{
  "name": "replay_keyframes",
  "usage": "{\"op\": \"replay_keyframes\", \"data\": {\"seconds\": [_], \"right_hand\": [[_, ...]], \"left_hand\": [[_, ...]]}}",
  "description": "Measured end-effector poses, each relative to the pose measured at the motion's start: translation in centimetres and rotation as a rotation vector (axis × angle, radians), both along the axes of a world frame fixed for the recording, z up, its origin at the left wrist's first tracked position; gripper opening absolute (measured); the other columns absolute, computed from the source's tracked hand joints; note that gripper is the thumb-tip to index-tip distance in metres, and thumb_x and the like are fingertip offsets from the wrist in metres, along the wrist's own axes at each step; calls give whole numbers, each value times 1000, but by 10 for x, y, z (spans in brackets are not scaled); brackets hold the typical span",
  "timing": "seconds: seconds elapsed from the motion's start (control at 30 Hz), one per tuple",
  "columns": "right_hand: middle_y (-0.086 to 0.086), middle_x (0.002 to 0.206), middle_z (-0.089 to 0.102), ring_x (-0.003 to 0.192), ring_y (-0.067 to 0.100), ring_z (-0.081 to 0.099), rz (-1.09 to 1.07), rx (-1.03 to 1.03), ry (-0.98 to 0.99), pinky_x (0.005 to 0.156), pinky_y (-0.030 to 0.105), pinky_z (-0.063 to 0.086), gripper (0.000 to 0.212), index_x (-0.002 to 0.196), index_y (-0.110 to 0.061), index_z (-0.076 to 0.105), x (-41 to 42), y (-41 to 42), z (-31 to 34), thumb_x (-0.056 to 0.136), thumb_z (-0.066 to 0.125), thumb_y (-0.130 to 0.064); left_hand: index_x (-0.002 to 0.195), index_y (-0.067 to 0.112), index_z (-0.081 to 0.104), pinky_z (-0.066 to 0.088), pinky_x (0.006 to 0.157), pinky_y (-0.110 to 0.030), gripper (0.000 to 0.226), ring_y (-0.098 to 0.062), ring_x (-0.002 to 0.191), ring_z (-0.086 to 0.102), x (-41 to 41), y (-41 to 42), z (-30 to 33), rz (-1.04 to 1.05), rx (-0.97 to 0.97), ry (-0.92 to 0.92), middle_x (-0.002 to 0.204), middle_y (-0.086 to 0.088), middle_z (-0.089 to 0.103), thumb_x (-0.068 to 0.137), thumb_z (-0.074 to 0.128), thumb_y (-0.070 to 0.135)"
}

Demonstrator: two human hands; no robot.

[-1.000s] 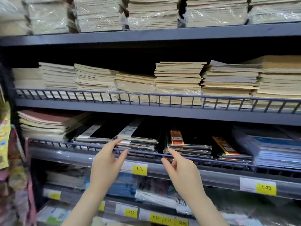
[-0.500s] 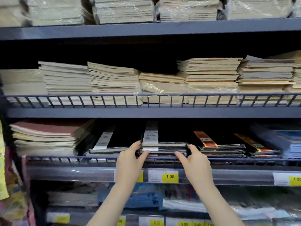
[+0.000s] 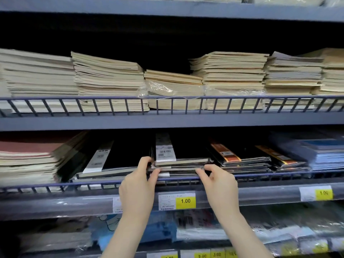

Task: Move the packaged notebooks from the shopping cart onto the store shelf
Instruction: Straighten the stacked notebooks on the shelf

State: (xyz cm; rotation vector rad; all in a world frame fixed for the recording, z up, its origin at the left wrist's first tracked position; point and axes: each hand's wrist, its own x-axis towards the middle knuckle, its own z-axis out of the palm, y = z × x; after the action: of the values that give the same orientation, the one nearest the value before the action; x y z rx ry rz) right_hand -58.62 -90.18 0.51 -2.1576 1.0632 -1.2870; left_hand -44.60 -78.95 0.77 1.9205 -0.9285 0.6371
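here, the blue metal shelf unit (image 3: 167,120) fills the view above and below both hands. well above the hands, cream notebook stacks (image 3: 230,79) sit in a row behind a wire rail (image 3: 167,98). level with the hands, to the left of them, lies a tilted pile of reddish and cream books (image 3: 28,159); to the right of them lie orange-banded black packs (image 3: 240,157) and, farther right, blue-covered packs (image 3: 320,155). directly at the fingertips sits the stack of black packaged notebooks (image 3: 186,155), wrapped in clear film, with a white barcode label on top, resting on the shelf behind the lower wire rail (image 3: 270,176). the left hand (image 3: 137,190) has its fingers curled round the stack's left front corner, thumb below. the right hand (image 3: 219,187) pinches the front edge at the stack's right end. just below and between the hands is a yellow price tag (image 3: 185,201) reading 1.00.
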Motion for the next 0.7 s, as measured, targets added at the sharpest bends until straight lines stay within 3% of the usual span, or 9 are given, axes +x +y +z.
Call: {"op": "replay_keyframes", "data": {"seconds": [0.07,0.13,0.23,0.33,0.4,0.5,0.63,0.7], "right_hand": [[-2,58,52,65,20,58,7,39,-23,65,36,49,46,117,-13,58,3,-1,-1,82,60,-43],[-1,63,51,71,26,60,13,67,-40,68,39,50,60,126,-12,49,5,-3,-2,80,61,-47],[2,63,52,68,25,58,4,82,-26,65,38,52,74,137,-8,35,6,-4,-1,80,60,-49],[0,59,51,59,18,54,5,74,-11,52,27,44,82,142,-8,23,6,-3,5,81,60,-47],[-3,54,45,56,16,49,19,53,4,51,25,40,74,139,-9,32,5,-4,8,82,60,-47],[-5,52,46,55,15,50,31,24,11,57,31,46,52,123,-11,53,4,-4,7,83,59,-44],[-5,48,45,48,8,45,29,7,-24,51,21,39,41,116,-10,59,1,0,0,86,57,-38],[-3,49,47,52,12,50,33,0,-13,53,23,41,39,114,-10,61,0,0,0,86,58,-38]], "left_hand": [[119,21,50,49,49,-36,52,-28,60,62,-2,1,3,-44,-24,59,73,-11,70,77,64,49],[126,20,49,50,55,-37,59,-29,65,63,-3,0,6,-44,-46,93,77,-14,70,79,57,53],[113,18,60,40,48,-31,43,-29,53,56,-5,-3,8,-2,12,23,57,-11,62,85,49,48],[102,16,63,42,49,-34,27,-34,55,56,-4,-2,9,15,3,39,57,-11,61,90,50,36],[102,17,63,47,53,-38,22,-37,60,58,-2,-1,10,27,-4,59,63,-14,64,92,49,30],[102,14,63,50,54,-41,21,-36,60,59,1,0,9,-2,-9,57,66,-15,66,92,50,27],[97,12,60,51,52,-40,26,-26,54,59,1,5,3,-108,-10,55,63,-9,67,81,65,32],[99,14,58,52,55,-40,30,-25,55,60,0,8,0,-128,-22,85,65,-9,67,78,69,33]]}}
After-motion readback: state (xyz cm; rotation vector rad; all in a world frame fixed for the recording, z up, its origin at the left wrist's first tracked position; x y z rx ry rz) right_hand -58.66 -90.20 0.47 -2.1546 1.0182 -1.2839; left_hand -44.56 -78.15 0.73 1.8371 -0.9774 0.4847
